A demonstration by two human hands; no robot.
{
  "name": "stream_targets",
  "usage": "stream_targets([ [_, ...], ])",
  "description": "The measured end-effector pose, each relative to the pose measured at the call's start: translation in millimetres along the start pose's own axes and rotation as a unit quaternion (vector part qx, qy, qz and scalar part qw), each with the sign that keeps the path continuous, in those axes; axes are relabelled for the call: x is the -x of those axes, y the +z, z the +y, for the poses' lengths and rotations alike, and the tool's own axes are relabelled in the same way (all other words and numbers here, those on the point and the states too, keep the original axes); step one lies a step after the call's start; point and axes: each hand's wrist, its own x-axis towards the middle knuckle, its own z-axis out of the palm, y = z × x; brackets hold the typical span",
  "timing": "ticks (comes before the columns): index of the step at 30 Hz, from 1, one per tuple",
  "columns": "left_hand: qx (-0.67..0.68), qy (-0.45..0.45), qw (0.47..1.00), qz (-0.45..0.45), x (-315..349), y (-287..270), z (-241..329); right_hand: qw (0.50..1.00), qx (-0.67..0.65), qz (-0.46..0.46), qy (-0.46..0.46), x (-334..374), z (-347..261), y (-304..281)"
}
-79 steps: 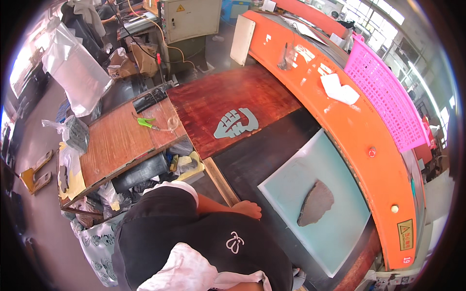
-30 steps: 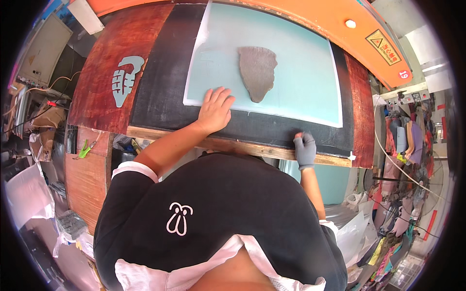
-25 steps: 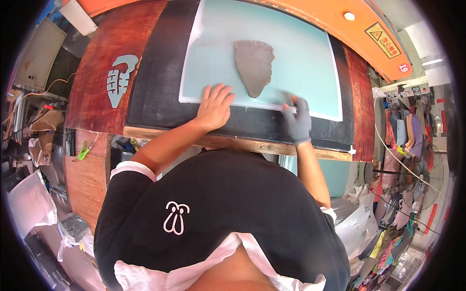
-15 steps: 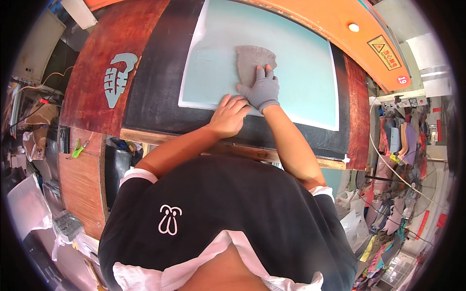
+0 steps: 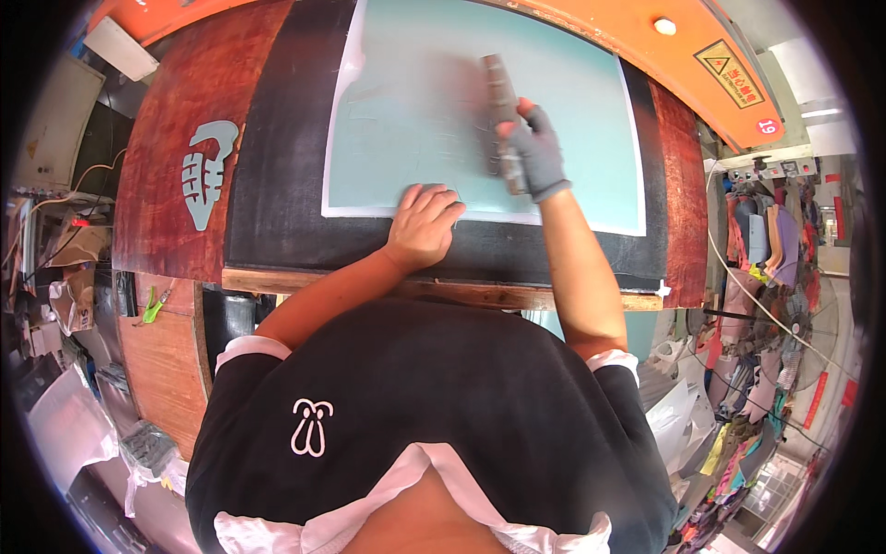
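Note:
My right hand (image 5: 538,152), in a grey fingerless glove, grips a grey flat piece (image 5: 501,97) tipped up on its edge. Its narrow brownish side with pale marks faces up; motion blurs it, and I cannot make out its kind. Beneath lies a pale blue-green sheet (image 5: 397,129) with a white border, on a black board (image 5: 277,185). Bare and with its fingers stretched out, my left hand (image 5: 425,222) rests flat on the near edge of this sheet. Nothing shows in that hand.
An orange machine beam (image 5: 609,28) runs along the far side. Left on the reddish-brown board (image 5: 166,185) lies a pale hand-shaped cut-out (image 5: 201,217). A wooden strip (image 5: 369,288) edges the near side. Hanging coloured pieces (image 5: 766,231) and a cable are at right.
My right hand has moved right and tipped the grey piece from lying flat up onto its edge. The left hand has shifted slightly left and down in view and its fingers now lie apart from the right.

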Motion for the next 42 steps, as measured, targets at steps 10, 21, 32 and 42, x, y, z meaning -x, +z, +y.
stream_targets([
  [10, -0.006, 0.001, 1.000, 0.030, -8.2, 0.6, 4.5, 0.826, 0.539, 0.131, -0.098, 8.7, 23.5, -53.1],
  [21, -0.018, 0.010, 1.000, 0.021, -7.2, 0.9, 3.4, 0.858, 0.510, 0.037, -0.048, 0.8, 15.4, -66.8],
  [32, -0.010, 0.021, 0.999, 0.026, -8.6, -1.6, 2.4, 0.832, 0.548, 0.054, -0.062, 3.5, 12.0, -67.2],
  [42, -0.003, 0.028, 0.999, 0.037, -9.2, -0.5, 0.9, 0.997, 0.039, 0.057, -0.020, 5.0, 1.6, -113.7],
])
